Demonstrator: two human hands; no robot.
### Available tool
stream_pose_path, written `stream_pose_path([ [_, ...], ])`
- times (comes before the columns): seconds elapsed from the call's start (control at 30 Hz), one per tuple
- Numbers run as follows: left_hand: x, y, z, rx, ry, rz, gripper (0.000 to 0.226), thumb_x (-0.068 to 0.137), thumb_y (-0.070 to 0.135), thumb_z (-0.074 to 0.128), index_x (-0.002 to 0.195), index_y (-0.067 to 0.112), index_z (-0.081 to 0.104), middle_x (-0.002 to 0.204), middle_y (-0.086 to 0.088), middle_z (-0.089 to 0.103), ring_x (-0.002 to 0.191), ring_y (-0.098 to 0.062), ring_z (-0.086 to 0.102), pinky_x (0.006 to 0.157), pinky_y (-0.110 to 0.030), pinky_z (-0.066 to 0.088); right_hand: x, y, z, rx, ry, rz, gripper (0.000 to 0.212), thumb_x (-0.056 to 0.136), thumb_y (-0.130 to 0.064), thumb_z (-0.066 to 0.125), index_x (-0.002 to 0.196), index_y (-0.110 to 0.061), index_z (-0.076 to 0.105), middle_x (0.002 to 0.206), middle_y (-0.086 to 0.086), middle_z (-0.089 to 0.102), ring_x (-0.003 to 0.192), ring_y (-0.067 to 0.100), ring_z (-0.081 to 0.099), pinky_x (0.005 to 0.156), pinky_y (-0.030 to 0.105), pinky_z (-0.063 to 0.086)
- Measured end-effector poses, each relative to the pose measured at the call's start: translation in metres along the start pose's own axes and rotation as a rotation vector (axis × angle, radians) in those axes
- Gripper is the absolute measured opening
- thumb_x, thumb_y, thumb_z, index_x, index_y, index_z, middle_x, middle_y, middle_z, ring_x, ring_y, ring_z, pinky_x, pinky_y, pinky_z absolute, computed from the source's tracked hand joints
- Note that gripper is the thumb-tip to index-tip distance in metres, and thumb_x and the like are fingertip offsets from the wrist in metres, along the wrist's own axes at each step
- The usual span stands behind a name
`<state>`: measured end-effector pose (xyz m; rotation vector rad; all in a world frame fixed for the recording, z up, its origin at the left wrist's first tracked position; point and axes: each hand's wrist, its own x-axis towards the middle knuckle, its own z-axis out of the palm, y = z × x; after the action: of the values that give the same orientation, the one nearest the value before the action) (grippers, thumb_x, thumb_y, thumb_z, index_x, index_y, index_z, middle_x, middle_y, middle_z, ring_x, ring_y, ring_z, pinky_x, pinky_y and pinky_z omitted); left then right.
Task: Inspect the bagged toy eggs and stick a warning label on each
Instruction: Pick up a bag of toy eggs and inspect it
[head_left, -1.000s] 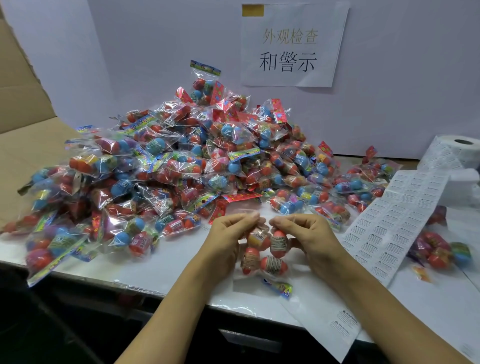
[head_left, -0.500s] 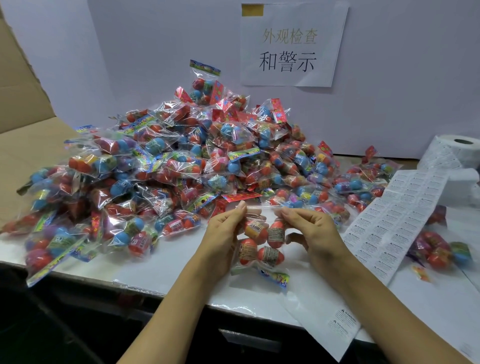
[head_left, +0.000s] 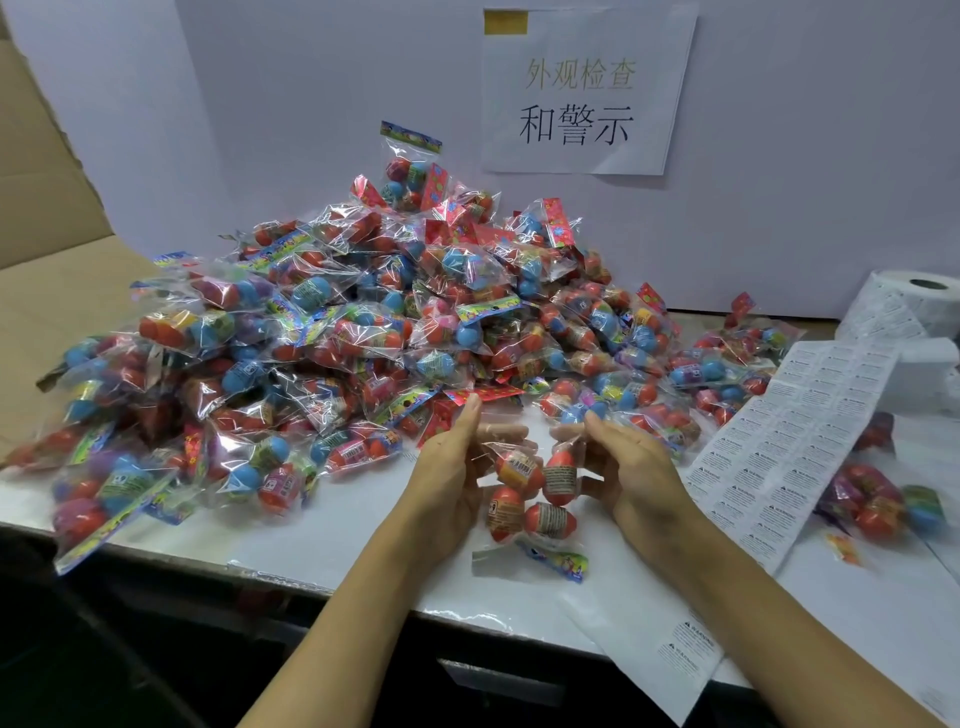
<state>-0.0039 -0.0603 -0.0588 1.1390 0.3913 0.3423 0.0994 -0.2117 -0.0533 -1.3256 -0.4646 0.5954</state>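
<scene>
Left hand (head_left: 449, 467) and right hand (head_left: 631, 467) hold clear plastic bag of red toy eggs (head_left: 530, 493) above white desk (head_left: 332, 525), fingers pinching its upper edge. Judgement: stretch film taut, check every egg before reaching for white warning-label strip (head_left: 795, 436) at right.

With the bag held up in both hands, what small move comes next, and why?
Probably the right hand lets go and reaches to the label strip beside it: the bag of eggs, held between it and the left hand, shows no warning label I can make out.
</scene>
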Motion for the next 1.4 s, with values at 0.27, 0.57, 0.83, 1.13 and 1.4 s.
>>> stream_pose_path([
  [0.27,0.0,-0.006,-0.004,0.108,-0.142,0.066,0.046,0.066,0.045,0.092,0.088,0.007,0.081,0.086,-0.013,0.075,0.074,-0.026,0.072,0.068,-0.039,0.062,0.0,0.004,0.001,-0.127,-0.059,0.025,0.059,0.06,-0.073,0.078,0.079,-0.017,0.079,0.077,0.003,0.07,0.077,0.028,0.058,0.067,0.036,0.046],
  [0.57,0.001,-0.012,-0.007,0.144,-0.179,0.108,0.024,0.072,0.018,0.085,0.089,0.001,0.08,0.089,-0.022,0.074,0.08,-0.029,0.073,0.07,-0.037,0.061,-0.001,0.005,0.002,-0.135,-0.143,-0.007,0.042,0.057,-0.04,0.086,0.082,-0.007,0.079,0.085,0.021,0.07,0.082,0.035,0.058,0.076,0.046,0.045],
  [0.83,0.002,-0.01,-0.009,0.02,-0.15,0.052,0.033,0.092,0.027,0.069,0.102,-0.003,0.077,0.106,-0.028,0.073,0.085,-0.036,0.074,0.077,-0.045,0.062,0.002,0.002,0.002,-0.071,-0.159,-0.028,0.022,0.079,-0.03,0.07,0.087,-0.014,0.083,0.084,0.01,0.077,0.074,0.019,0.071,0.066,0.027,0.057],
  [1.13,0.006,-0.005,-0.005,-0.041,-0.017,-0.085,0.039,0.099,0.031,0.054,0.088,0.006,0.082,0.097,-0.019,0.075,0.089,-0.032,0.07,0.089,-0.045,0.057,0.003,0.002,0.003,0.042,-0.096,0.088,0.039,0.084,-0.039,0.06,0.088,-0.008,0.082,0.094,0.021,0.07,0.087,0.03,0.063,0.076,0.04,0.046],
  [1.4,0.009,0.003,-0.014,-0.355,0.083,0.019,0.031,0.102,0.032,0.051,0.1,0.007,0.068,0.103,-0.017,0.071,0.09,-0.03,0.069,0.092,-0.05,0.053,-0.005,0.003,0.001,-0.174,-0.29,0.04,0.051,0.08,-0.056,0.078,0.102,-0.011,0.079,0.102,0.019,0.074,0.086,0.025,0.07,0.064,0.036,0.057],
])
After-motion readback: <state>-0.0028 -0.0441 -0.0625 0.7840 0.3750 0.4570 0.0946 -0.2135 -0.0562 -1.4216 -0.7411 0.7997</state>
